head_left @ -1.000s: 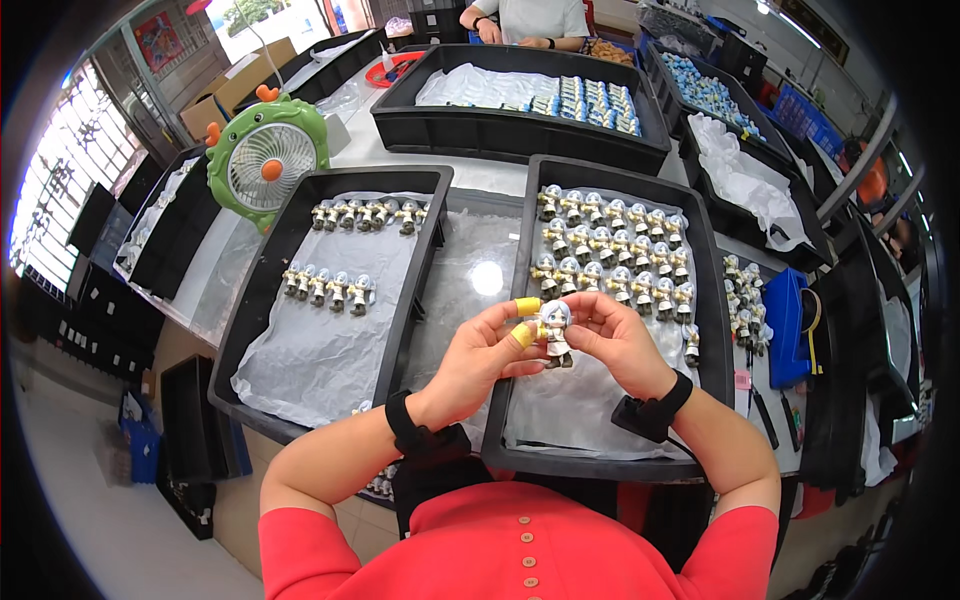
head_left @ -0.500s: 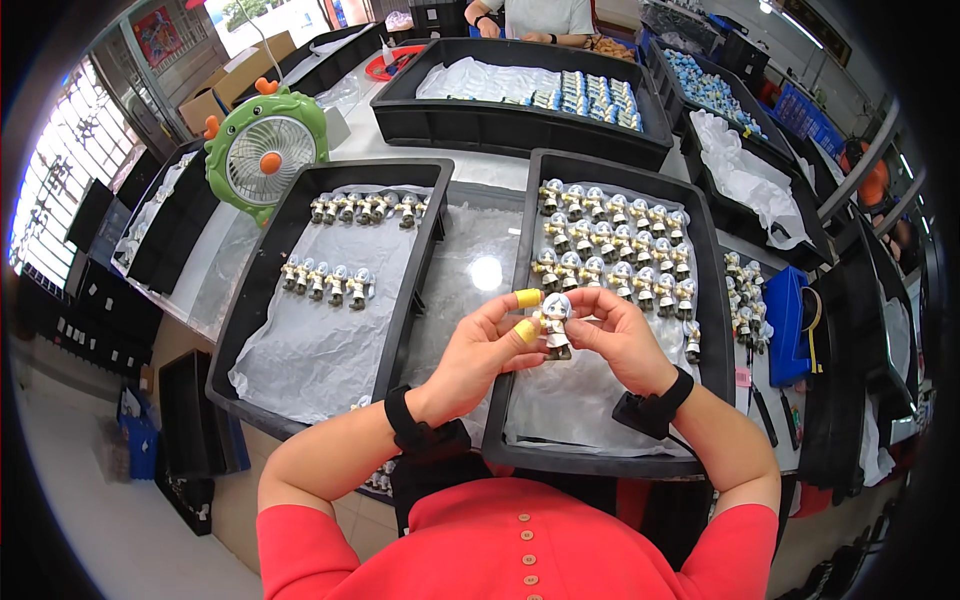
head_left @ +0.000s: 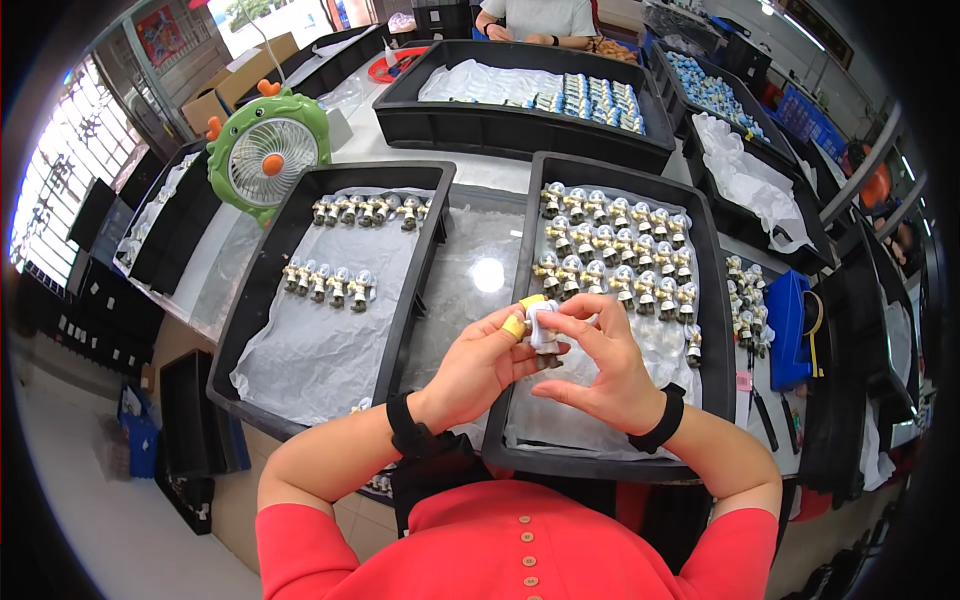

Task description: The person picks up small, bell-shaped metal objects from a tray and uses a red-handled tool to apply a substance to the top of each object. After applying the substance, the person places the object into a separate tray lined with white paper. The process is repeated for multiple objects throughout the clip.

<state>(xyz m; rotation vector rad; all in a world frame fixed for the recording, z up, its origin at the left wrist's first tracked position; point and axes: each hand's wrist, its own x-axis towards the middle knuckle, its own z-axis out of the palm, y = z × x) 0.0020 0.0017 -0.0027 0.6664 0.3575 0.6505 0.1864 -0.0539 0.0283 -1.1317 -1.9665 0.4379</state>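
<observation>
Over the near part of the right-hand tray, my left hand (head_left: 472, 362) pinches a small figurine (head_left: 544, 338) with pale hair, a white outfit and dark feet. Yellow tape wraps its thumb and index fingertips. The figurine is upright, with the pale hair side toward me. My right hand (head_left: 622, 362) is open beside it, thumb spread away, its forefinger reaching against the figurine's upper part. Beyond my hands, rows of like figurines (head_left: 622, 240) lie on white paper in the right black tray (head_left: 716, 330). The left black tray (head_left: 240, 300) has two shorter rows of figurines (head_left: 330, 284).
A green fan (head_left: 268, 155) stands behind the left tray. Farther back, a large black tray (head_left: 520, 128) holds blue-and-white pieces, near another person's hands (head_left: 497, 32). On the right are loose figurines (head_left: 746, 302), a blue tape dispenser (head_left: 790, 330) and a black-handled tool (head_left: 763, 420).
The figurine has turned from showing its front to showing its back hair. My right thumb and fingers have spread apart, while my left hand keeps its pinch.
</observation>
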